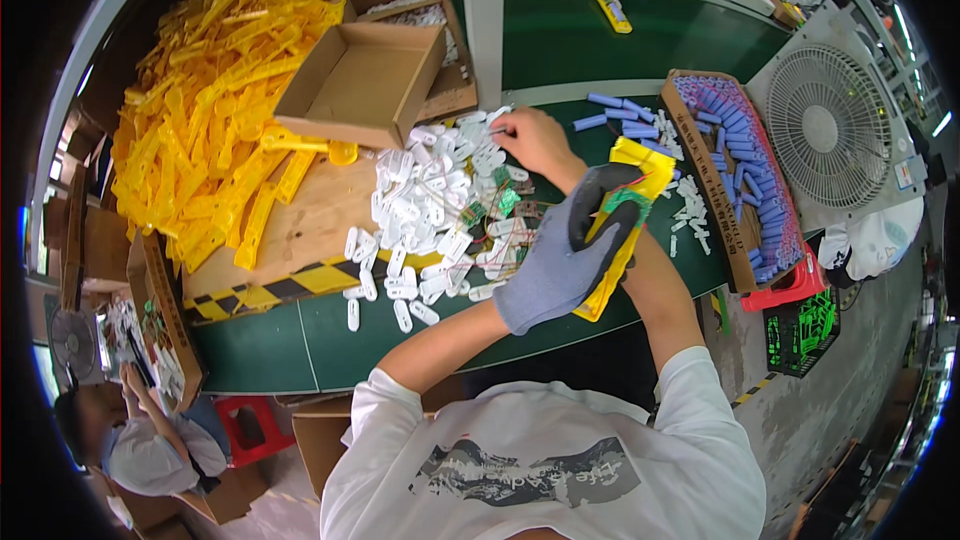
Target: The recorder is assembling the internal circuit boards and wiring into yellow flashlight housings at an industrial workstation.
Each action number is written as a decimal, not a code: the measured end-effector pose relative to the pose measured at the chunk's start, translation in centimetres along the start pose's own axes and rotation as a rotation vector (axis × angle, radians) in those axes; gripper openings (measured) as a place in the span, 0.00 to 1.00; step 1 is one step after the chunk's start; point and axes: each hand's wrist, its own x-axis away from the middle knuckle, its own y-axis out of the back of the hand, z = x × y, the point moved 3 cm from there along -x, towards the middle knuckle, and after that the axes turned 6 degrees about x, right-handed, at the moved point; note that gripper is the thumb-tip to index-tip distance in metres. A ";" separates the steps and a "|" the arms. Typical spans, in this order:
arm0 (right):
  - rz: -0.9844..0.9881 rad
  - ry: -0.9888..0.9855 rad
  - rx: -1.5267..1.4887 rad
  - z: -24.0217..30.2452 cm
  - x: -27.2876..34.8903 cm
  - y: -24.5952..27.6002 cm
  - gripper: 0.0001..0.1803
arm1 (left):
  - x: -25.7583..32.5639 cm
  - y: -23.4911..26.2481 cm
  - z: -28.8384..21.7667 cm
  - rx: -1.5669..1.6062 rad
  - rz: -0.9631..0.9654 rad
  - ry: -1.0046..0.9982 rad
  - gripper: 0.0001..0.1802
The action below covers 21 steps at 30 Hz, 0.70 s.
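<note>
My left hand (pixel 570 250), in a grey glove with black fingertips, is closed around a long yellow plastic housing (pixel 640 168). A green circuit board (pixel 622 202) shows in the housing beside the thumb. Bare and stretched farther out, my right hand (pixel 537 143) is at the far edge of a heap of white plastic pieces (pixel 425 195). Its fingers are pinched together; whatever is between them is too small to name. My left forearm and hand cross over the right forearm. Green boards with thin wires (pixel 508 202) lie in the heap near both hands.
Yellow housings (pixel 220 90) pile high at the left behind a striped edge. An open cardboard box (pixel 360 80) stands behind the white heap. Purple cylindrical cells (pixel 750 170) fill a carton at the right, beside a fan (pixel 828 125). Another person (pixel 150 440) sits at the lower left.
</note>
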 end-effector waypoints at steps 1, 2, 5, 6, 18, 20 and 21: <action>-0.022 0.039 0.028 0.0 0.0 -0.4 0.10 | 0.0 0.3 0.0 0.046 -0.062 -0.047 0.16; -0.038 0.081 0.055 0.6 0.1 -0.6 0.09 | -0.1 0.7 0.1 0.095 -0.130 -0.094 0.16; -0.099 0.282 -0.109 0.5 0.2 -0.3 0.10 | -0.1 1.7 -0.9 0.126 -0.160 -0.142 0.12; -0.188 0.298 -0.292 0.0 0.6 0.0 0.10 | -0.2 2.0 -1.2 0.141 -0.171 -0.160 0.10; -0.239 -0.009 -1.496 5.3 14.1 11.7 0.11 | -1.3 5.0 -2.6 -0.226 -0.397 -0.294 0.07; -0.265 -0.061 -1.396 6.4 14.2 12.6 0.07 | -1.5 4.8 -1.7 -0.233 -0.380 -0.313 0.07; -0.302 -0.015 -1.323 6.7 13.9 13.0 0.09 | -1.5 4.4 -1.6 -0.314 -0.356 -0.364 0.07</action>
